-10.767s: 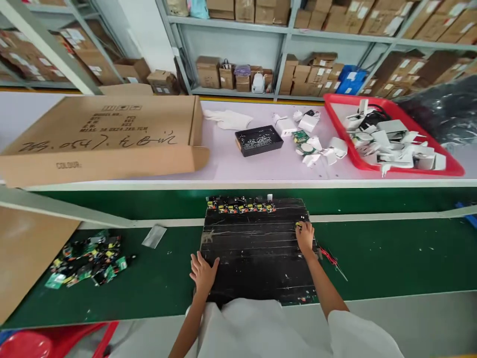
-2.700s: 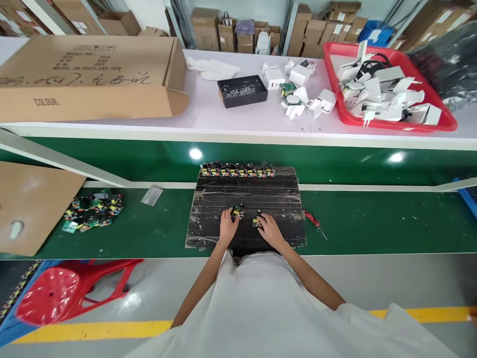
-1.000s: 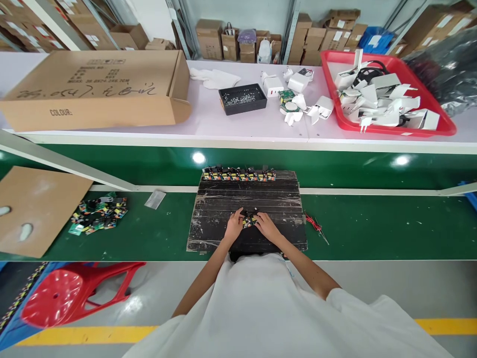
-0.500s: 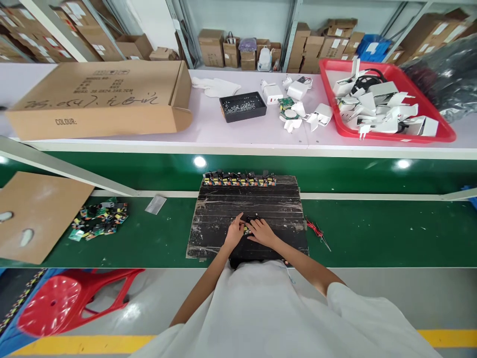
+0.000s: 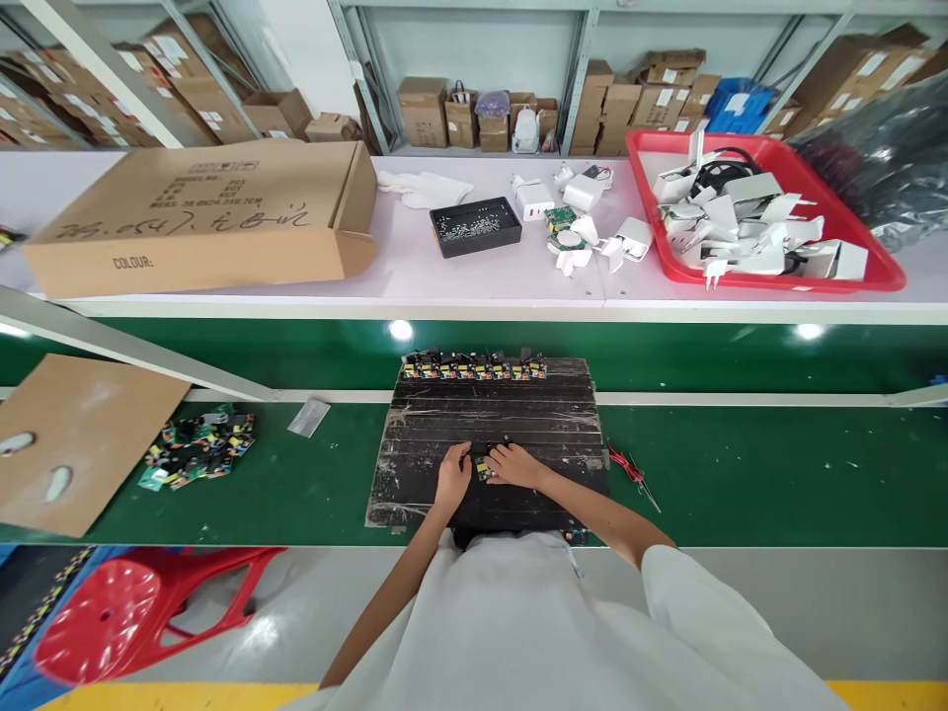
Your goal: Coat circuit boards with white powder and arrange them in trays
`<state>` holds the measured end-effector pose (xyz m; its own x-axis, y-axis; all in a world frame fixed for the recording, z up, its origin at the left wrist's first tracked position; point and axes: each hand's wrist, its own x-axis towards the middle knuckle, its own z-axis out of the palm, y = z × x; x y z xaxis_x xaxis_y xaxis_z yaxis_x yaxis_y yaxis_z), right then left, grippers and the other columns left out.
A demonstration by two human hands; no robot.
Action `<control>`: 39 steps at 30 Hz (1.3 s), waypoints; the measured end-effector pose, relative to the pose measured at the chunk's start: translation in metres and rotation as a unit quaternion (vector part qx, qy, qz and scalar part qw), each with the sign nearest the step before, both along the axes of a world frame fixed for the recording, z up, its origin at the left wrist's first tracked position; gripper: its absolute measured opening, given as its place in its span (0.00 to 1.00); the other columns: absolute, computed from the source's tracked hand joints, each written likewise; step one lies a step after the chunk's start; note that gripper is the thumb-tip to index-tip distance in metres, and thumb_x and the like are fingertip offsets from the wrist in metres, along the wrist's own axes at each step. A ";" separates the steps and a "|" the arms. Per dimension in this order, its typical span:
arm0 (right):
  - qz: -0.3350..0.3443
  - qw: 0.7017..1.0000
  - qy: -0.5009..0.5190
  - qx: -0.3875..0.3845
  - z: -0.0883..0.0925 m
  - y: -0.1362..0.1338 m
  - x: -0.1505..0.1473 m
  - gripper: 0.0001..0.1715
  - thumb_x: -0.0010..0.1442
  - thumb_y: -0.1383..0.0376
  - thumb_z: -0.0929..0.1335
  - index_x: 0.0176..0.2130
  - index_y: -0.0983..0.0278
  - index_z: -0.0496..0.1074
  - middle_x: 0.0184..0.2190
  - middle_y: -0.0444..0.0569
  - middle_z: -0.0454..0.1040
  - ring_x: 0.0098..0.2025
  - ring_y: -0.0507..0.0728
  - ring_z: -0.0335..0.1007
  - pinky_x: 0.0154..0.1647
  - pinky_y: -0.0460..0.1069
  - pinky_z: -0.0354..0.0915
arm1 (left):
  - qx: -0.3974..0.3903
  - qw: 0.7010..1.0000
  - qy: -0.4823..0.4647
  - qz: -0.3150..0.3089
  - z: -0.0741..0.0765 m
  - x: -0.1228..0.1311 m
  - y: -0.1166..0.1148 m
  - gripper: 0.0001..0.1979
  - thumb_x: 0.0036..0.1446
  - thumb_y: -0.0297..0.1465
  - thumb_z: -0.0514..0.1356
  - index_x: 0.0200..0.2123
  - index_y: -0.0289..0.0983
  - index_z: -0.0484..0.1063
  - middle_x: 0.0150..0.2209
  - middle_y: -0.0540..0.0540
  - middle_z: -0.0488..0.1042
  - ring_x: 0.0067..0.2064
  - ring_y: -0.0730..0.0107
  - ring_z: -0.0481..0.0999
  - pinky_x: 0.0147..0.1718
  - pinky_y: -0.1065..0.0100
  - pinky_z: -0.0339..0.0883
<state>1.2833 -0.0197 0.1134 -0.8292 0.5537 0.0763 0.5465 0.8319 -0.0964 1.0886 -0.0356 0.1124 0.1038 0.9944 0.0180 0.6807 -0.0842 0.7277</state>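
Note:
A small circuit board [image 5: 484,469] with green and yellow parts lies low on the black slatted board [image 5: 422,434]. My right hand [image 5: 516,466] has its bent fingers on the right side of the circuit board. Just left of it is my left hand [image 5: 452,478], fingers curled together; whatever they may hold is hidden. Along the top edge of the slatted board stands a row of similar circuit boards [image 5: 474,368]. Red-handled cutters or tweezers [image 5: 633,471] lie to the right on the green bench.
A pile of circuit boards [image 5: 199,446] and a small clear bag [image 5: 309,417] lie left. On the shelf above are a large carton [image 5: 199,217], a black tray of screws [image 5: 476,227], white chargers [image 5: 533,197] and a red bin [image 5: 889,276]. A red stool [image 5: 104,617] stands lower left.
My left hand has drawn back to the left and down, its raised finger now curled in. My right hand stays at the circuit board. The whole view has shifted slightly downward.

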 end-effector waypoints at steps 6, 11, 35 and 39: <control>-0.044 0.999 0.014 -0.003 0.015 0.003 0.012 0.20 0.62 0.50 0.66 0.41 0.65 0.68 0.35 0.52 0.69 0.39 0.58 0.64 0.35 0.49 0.60 | 0.020 0.999 0.042 -0.010 0.006 -0.016 -0.013 0.15 0.58 0.26 0.48 0.46 0.37 0.68 0.44 0.42 0.72 0.48 0.61 0.71 0.49 0.55 0.68; -0.147 0.989 0.020 0.007 0.032 0.056 0.094 0.18 0.64 0.53 0.65 0.42 0.66 0.68 0.35 0.54 0.69 0.37 0.59 0.66 0.35 0.50 0.62 | 0.026 0.996 0.075 -0.037 0.000 -0.022 -0.021 0.15 0.57 0.25 0.48 0.43 0.39 0.70 0.47 0.43 0.72 0.52 0.61 0.70 0.51 0.56 0.67; -0.179 0.984 0.004 0.015 -0.026 0.174 0.186 0.19 0.67 0.54 0.60 0.44 0.67 0.66 0.37 0.58 0.68 0.40 0.62 0.67 0.36 0.51 0.64 | 0.014 0.979 0.193 -0.062 -0.005 -0.013 -0.034 0.21 0.58 0.23 0.45 0.53 0.38 0.65 0.55 0.41 0.67 0.59 0.59 0.63 0.56 0.54 0.63; -0.185 0.982 0.015 0.011 -0.029 0.175 0.183 0.19 0.67 0.54 0.60 0.44 0.67 0.67 0.37 0.58 0.68 0.40 0.63 0.67 0.36 0.51 0.64 | 0.012 0.977 0.200 -0.073 -0.004 -0.014 -0.034 0.21 0.58 0.22 0.44 0.53 0.37 0.64 0.55 0.41 0.67 0.60 0.59 0.62 0.56 0.54 0.62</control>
<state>1.4661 0.1552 0.0840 -0.5679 0.8153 0.1131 0.8097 0.5781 -0.1012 1.0750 -0.0699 0.1082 0.2473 0.9685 -0.0290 0.8896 -0.2151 0.4029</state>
